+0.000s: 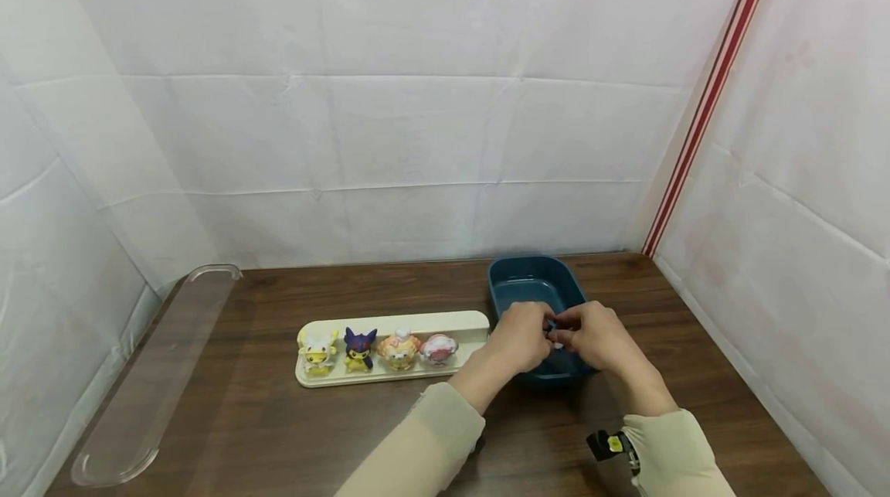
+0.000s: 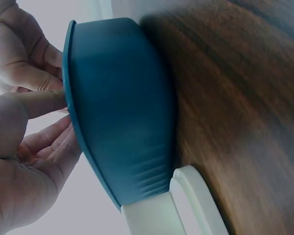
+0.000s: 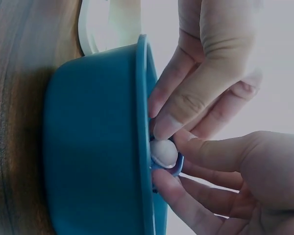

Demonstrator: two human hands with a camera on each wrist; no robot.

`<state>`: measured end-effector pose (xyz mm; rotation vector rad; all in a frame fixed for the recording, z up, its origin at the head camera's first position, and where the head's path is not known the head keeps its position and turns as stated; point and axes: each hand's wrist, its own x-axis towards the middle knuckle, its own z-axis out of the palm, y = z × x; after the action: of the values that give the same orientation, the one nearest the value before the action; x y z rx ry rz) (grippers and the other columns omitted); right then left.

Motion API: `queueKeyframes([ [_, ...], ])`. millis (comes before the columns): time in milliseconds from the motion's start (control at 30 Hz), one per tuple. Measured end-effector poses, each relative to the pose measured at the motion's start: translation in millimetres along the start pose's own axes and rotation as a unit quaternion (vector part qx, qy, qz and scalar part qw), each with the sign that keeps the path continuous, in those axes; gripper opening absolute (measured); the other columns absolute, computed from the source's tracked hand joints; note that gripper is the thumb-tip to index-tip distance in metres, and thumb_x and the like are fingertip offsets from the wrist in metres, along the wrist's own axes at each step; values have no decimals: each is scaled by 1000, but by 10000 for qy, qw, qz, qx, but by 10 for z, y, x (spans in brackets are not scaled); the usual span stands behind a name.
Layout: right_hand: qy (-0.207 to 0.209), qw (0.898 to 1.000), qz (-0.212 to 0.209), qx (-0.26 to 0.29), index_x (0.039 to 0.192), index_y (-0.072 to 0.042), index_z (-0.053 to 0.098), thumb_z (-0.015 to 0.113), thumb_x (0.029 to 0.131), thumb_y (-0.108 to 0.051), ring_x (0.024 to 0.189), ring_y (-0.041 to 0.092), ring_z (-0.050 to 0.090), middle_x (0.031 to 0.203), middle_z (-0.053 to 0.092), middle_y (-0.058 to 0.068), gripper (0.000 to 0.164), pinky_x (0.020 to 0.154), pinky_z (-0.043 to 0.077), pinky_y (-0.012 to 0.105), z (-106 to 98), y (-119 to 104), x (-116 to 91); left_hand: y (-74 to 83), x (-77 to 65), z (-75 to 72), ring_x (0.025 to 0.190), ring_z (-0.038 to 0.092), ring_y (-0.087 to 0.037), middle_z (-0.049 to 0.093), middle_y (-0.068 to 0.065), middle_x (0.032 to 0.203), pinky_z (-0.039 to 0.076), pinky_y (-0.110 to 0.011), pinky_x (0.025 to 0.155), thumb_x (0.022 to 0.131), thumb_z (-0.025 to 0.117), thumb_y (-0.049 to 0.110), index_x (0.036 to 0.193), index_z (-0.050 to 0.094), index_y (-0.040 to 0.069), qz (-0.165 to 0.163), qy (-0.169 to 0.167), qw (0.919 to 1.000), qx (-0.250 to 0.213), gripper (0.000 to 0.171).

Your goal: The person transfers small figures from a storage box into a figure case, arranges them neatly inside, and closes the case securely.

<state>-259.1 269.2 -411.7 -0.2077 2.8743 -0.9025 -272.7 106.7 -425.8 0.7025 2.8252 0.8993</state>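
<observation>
Over the near half of a dark blue plastic basin (image 1: pixel 523 280), both hands meet with their fingertips together. Between them is a small toy figure (image 3: pixel 164 153) with a round white part and a blue edge; the fingers hide most of it. My right hand (image 1: pixel 603 336) pinches it between thumb and fingers, seen close in the right wrist view. From the other side, the thumb and fingers of my left hand (image 1: pixel 520 335) grip it too. The basin's rim hides the figure in the left wrist view.
Left of the basin lies a long cream tray (image 1: pixel 475 333). It holds a yellow figure with white (image 1: pixel 318 350), a purple-eared figure (image 1: pixel 359 350), an orange figure (image 1: pixel 399 352) and a pink-and-white figure (image 1: pixel 439 349). A clear long cover (image 1: pixel 156 373) lies along the table's left edge.
</observation>
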Motion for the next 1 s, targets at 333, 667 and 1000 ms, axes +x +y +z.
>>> queueKeyframes([
  [333,-81,9988,-181,452,120,1,75,65,102,-14,83,19,74,104,78,13,25,73,62,34,-41,-20,-6,-41,-63,-140,92,66,-7,75,1,111,55,-18,78,95,73,13,126,73,13,311,285,9991,-44,31],
  [667,-12,9960,-553,695,123,0,74,62,104,-12,82,17,73,105,77,12,26,70,60,28,-28,-30,-4,-83,-124,-283,105,72,-12,77,-1,116,59,-22,84,100,69,16,126,75,14,234,250,9993,-181,26],
  [1000,-29,9940,-686,847,126,-1,72,62,105,-15,86,22,74,104,77,10,28,75,60,36,-22,-107,-16,-126,-191,-454,110,73,-13,78,0,117,59,-23,89,99,71,17,123,76,13,369,263,9989,-123,25],
])
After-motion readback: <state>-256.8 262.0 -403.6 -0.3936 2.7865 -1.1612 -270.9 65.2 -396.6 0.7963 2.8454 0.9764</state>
